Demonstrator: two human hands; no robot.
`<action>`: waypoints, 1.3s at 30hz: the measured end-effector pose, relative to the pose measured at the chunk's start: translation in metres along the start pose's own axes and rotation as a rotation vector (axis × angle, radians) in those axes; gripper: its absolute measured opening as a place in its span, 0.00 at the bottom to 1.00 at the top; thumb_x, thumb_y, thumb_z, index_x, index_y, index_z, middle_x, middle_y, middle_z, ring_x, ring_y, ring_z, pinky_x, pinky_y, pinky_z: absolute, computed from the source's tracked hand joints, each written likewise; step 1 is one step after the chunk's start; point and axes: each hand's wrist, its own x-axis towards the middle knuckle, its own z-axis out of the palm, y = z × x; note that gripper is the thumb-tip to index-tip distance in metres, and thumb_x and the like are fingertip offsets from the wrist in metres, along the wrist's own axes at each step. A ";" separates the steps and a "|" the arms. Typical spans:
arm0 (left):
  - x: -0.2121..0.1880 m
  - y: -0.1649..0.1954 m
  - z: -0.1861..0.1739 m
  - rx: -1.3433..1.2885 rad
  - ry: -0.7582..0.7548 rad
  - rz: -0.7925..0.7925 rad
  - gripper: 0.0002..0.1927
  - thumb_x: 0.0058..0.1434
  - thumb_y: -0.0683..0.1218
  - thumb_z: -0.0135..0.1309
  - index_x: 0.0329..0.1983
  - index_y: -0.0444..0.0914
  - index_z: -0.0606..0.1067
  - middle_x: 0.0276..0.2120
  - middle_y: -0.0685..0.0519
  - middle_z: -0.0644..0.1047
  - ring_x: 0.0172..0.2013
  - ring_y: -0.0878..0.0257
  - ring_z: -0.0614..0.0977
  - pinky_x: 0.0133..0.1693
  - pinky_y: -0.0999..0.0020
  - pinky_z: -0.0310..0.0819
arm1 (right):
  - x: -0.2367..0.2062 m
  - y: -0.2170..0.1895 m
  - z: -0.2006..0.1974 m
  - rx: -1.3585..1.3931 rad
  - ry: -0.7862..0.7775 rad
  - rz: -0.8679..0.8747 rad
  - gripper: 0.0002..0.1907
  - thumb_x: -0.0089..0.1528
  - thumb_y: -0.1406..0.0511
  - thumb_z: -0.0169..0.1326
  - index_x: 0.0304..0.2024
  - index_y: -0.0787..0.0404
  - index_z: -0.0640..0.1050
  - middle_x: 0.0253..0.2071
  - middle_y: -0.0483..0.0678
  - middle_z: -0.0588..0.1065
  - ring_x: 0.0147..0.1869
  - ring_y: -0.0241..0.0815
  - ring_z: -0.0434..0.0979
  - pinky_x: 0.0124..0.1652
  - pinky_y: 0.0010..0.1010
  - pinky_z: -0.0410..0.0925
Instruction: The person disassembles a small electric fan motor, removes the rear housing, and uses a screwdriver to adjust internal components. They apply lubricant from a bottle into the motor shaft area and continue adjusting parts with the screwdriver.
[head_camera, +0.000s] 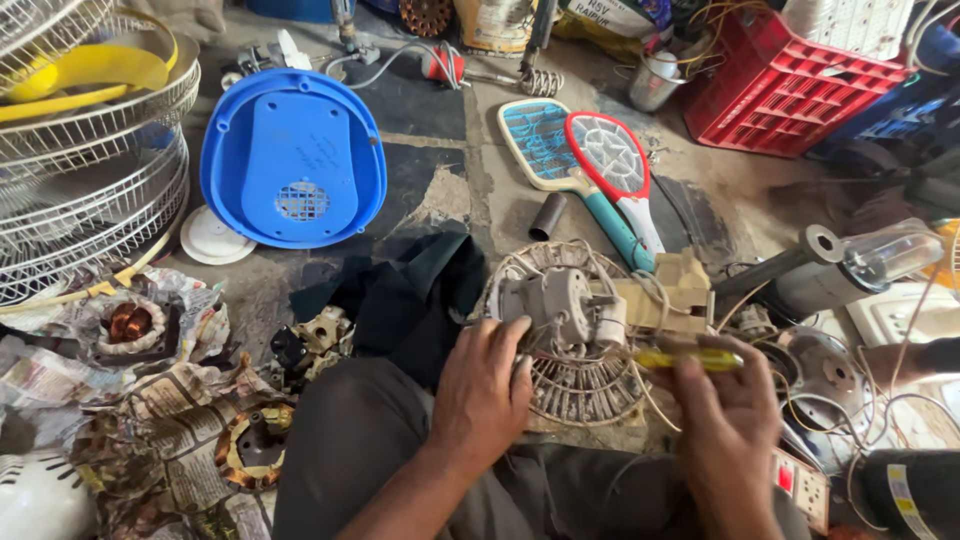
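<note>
A worn, patchy concrete floor (450, 150) in flat daylight is crowded with a blue plastic cover (292, 155), white wire fan guards (90, 190), a red crate (790, 85) and crumpled newspaper (170, 420).
</note>
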 end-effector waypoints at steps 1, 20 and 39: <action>0.001 0.000 0.002 0.008 0.022 0.012 0.20 0.62 0.41 0.56 0.57 0.33 0.71 0.44 0.42 0.71 0.46 0.43 0.74 0.47 0.49 0.69 | 0.005 0.002 0.010 -0.076 -0.033 -0.080 0.15 0.68 0.71 0.52 0.57 0.68 0.68 0.52 0.59 0.78 0.52 0.44 0.81 0.51 0.34 0.77; 0.032 0.009 0.013 -0.073 0.134 -0.010 0.10 0.62 0.46 0.59 0.45 0.38 0.79 0.33 0.44 0.81 0.36 0.44 0.82 0.37 0.53 0.74 | 0.020 0.006 0.038 -0.518 -0.065 0.023 0.13 0.68 0.64 0.50 0.54 0.60 0.70 0.25 0.48 0.71 0.26 0.37 0.70 0.24 0.29 0.62; 0.004 0.009 0.010 -0.331 0.079 -0.378 0.09 0.61 0.41 0.55 0.44 0.34 0.78 0.33 0.48 0.81 0.26 0.62 0.81 0.30 0.65 0.73 | 0.018 0.027 0.045 -0.134 -0.110 0.017 0.20 0.72 0.55 0.46 0.40 0.66 0.76 0.28 0.48 0.76 0.29 0.36 0.75 0.28 0.28 0.70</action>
